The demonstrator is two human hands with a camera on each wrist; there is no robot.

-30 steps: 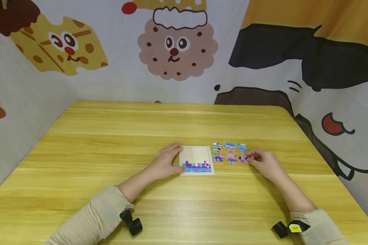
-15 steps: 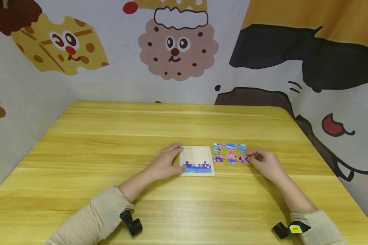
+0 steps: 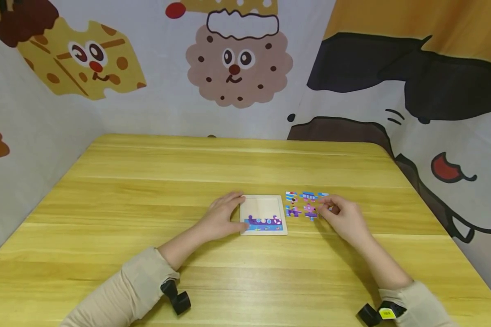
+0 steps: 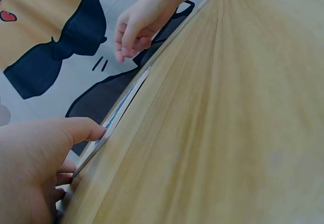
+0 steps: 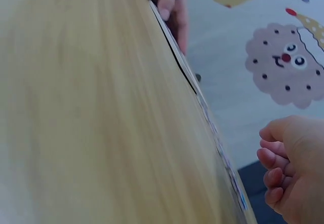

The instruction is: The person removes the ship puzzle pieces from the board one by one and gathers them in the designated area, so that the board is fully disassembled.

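One left hand [image 3: 221, 220] spread on tray [image 3: 265, 206], right hand [image 3: 345, 219] curled over pieces [image 3: 309, 209]

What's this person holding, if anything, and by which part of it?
The left grip holds the puzzle tray by its left side. Whether the right grip, above the loose puzzle pieces, pinches anything cannot be told.
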